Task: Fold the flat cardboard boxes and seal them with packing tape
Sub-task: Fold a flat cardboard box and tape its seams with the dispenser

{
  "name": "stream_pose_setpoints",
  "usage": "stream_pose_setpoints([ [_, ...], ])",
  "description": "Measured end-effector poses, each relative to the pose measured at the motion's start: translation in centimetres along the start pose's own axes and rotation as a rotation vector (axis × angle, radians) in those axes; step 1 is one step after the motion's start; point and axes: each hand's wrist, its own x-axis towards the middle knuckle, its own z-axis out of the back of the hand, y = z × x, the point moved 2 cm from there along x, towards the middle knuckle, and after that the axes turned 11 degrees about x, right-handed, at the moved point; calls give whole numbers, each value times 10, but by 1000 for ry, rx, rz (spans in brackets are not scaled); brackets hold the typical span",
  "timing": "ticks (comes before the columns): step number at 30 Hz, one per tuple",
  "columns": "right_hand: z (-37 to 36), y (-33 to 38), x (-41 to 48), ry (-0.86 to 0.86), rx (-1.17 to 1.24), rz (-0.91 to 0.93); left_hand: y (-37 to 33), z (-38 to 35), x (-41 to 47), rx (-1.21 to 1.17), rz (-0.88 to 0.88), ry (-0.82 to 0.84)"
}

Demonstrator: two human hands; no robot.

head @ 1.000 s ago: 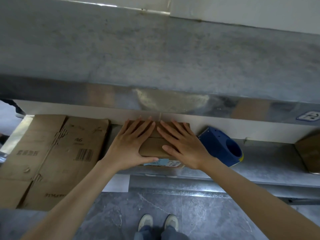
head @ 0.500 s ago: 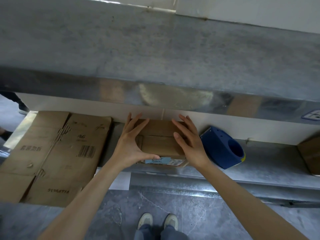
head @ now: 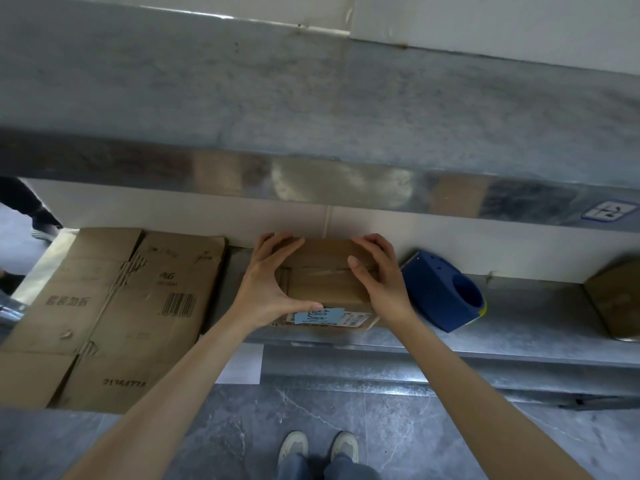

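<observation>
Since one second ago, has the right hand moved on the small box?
Yes. The right hand shifted rightward: its fingertips left the wall seam and now curl over the right edge of the small box, nearer the blue object.

The small box (head: 325, 289) is plain brown, with a light blue label (head: 318, 316) and a white label (head: 356, 319). The flat cardboard (head: 114, 306) is brown with a black barcode (head: 178, 304). The tape dispenser (head: 440, 289) is dark blue, yellow-edged. The floor (head: 242, 434) is grey, white-veined.

Both sides of the small cardboard box (head: 323, 282) lie hidden under the left hand (head: 266, 289) and right hand (head: 382, 282) — its blue label (head: 318, 315) is too small to read. Another cardboard box (head: 614, 303) is cut off at the right edge.
</observation>
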Motion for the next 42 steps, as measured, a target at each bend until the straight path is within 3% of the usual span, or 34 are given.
stream_pose_setpoints([
  [8, 1, -3, 3, -7, -171, 70, 0, 1, 2, 41, -61, 4],
  [11, 5, 2, 2, 19, -523, 234, 3, 1, 3, 372, -219, -25],
  [14, 4, 14, 2, 249, -805, 394, 3, 3, 4, 584, -412, -27],
  [17, 3, 16, 3, 507, -918, 328, 4, 2, 5, 582, -453, 57],
  [20, 5, 14, 6, 629, -1003, 279, 6, 2, 7, 608, -456, 112],
  [27, 4, 16, 6, 594, -1002, 247, 6, 7, 8, 648, -459, 199],
  [33, 21, 13, 14, 339, -581, 113, 7, 13, 9, 598, -465, 232],
  [42, 33, 9, 27, 416, -528, 140, 3, 15, -12, 372, -205, -32],
])
